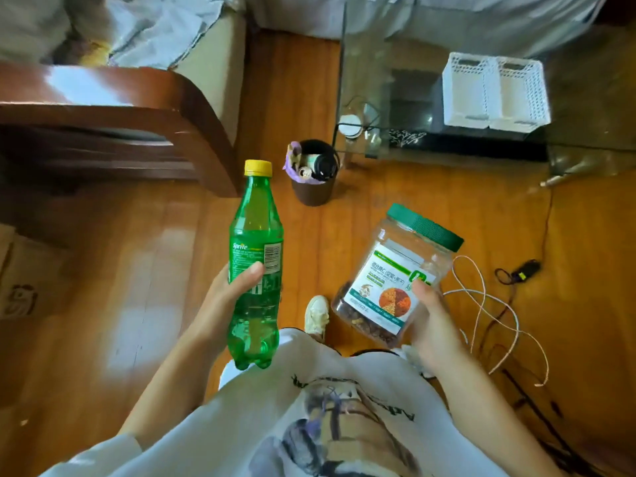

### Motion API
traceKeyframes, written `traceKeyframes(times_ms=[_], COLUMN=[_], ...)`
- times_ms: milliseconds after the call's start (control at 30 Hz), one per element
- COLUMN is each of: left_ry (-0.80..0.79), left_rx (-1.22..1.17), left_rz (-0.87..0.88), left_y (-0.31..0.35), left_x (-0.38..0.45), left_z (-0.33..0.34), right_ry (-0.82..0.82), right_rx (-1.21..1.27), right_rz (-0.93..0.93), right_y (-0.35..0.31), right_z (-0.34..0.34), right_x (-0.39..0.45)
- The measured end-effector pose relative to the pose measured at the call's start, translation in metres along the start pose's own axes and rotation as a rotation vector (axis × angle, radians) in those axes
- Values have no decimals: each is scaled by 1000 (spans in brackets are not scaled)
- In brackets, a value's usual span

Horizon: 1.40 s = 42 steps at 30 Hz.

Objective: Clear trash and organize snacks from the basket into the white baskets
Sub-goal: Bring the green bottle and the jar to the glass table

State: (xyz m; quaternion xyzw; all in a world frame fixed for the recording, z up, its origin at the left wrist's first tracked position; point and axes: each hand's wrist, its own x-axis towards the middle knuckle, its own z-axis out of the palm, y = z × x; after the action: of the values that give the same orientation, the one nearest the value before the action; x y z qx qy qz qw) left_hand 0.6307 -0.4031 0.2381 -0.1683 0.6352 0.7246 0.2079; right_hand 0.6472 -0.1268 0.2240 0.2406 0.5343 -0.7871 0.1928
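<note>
Wooden floor below; left grip (230, 290) closed on upright green plastic soda bottle (256, 266), right grip (430, 315) closed on clear green-lidded nut jar (395, 280), nearer white lattice baskets (495, 91) ahead-right.

Wooden floor (361, 208) carries brown bin (313, 187), loose cables (495, 304); glass table (395, 80) carries two white baskets (495, 91).

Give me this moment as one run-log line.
left hand: holds green Sprite bottle upright | right hand: holds tilted nut jar | white baskets: on glass table | trash bin: ahead, holds rubbish
</note>
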Motion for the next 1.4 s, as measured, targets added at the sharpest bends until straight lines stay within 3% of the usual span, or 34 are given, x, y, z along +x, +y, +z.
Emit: traceKeyframes(times_ms=[167, 333, 567, 800, 933, 1133, 1400], left_ry=[-167, -308, -200, -94, -45, 153, 62], left_rx=[83, 111, 66, -99, -217, -281, -217], left_rz=[0, -21, -152, -140, -76, -75, -147], left_y=[58, 87, 121, 181, 197, 220, 273], left_x=[87, 152, 256, 336, 362, 420, 537], left_z=[61, 117, 222, 301, 317, 317, 300], right_ry=[85, 181, 175, 117, 96, 38, 17], right_rx=[88, 169, 164, 99, 67, -9, -66], right_rz=[-107, -67, -95, -106, -67, -60, -55], right_y=[-56, -90, -165, -261, -302, -348, -426], right_z=[-24, -66, -141, -203, -218, -219, -183], right_x=[43, 82, 170, 248, 293, 368, 480])
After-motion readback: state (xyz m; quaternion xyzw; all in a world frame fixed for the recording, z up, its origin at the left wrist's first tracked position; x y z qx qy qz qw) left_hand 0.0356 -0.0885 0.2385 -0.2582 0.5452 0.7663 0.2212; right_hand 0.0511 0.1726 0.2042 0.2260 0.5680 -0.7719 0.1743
